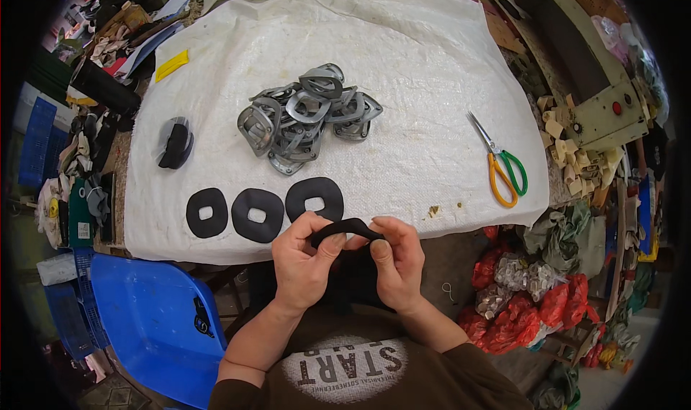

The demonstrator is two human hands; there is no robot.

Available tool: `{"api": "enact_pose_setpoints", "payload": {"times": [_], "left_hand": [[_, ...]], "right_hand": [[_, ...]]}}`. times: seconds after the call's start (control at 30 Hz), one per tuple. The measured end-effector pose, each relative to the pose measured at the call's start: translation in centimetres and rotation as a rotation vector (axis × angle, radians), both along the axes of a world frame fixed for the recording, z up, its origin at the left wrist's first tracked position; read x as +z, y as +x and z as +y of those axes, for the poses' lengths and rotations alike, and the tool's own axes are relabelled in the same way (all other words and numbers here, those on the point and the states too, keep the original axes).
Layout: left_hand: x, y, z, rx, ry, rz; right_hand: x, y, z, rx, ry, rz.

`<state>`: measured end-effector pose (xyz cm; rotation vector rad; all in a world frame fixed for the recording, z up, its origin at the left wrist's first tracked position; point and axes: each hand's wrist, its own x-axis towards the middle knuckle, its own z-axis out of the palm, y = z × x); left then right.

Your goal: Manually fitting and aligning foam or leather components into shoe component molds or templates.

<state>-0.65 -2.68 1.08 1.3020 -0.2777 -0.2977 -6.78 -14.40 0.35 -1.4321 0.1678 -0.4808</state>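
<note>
Between both hands, just off the table's near edge, a black ring-shaped pad (344, 227) is bent into an arch. My left hand (306, 259) pinches its left end between thumb and fingers. Its right end is gripped the same way by my right hand (394, 259). Three flat black pads with square holes lie in a row beyond: a left one (198, 224), a middle one (248, 230) and a right one (327, 188), which sits closest to my left hand. Farther back is a heap of grey ring-shaped frames (306, 108).
Scissors (502, 167) with orange and green handles lie at the right. A black bundle (175, 145) and a yellow strip (172, 65) are on the left of the white sheet (425, 122). A blue tub (137, 295) stands below left, red bags (515, 324) below right.
</note>
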Motion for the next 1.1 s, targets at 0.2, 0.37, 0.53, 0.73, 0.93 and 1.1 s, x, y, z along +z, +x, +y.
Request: {"api": "enact_pose_setpoints", "payload": {"times": [0.2,0.37,0.53,0.73,0.93,1.1], "left_hand": [[0.1,-0.3,-0.2,-0.064,0.069,-0.048],[0.0,-0.8,-1.4,0.049,-0.173,0.149],[-0.8,-0.1,0.0,0.031,-0.116,0.236],[0.2,0.4,0.6,-0.102,-0.047,0.159],[0.5,0.3,0.6,-0.158,-0.039,0.148],[-0.3,0.1,0.7,-0.183,-0.123,0.109]], "right_hand": [[-1.6,-0.6,-0.5,0.030,0.035,0.047],[-1.0,-0.2,0.2,0.013,0.278,-0.016],[-1.2,-0.1,-0.8,0.027,-0.119,-0.142],[-0.7,0.6,-3.2,0.410,0.433,0.003],[-1.3,-0.1,-2.5,0.307,0.577,0.048],[-0.7,0.0,-1.9,0.457,0.831,-0.016]]}}
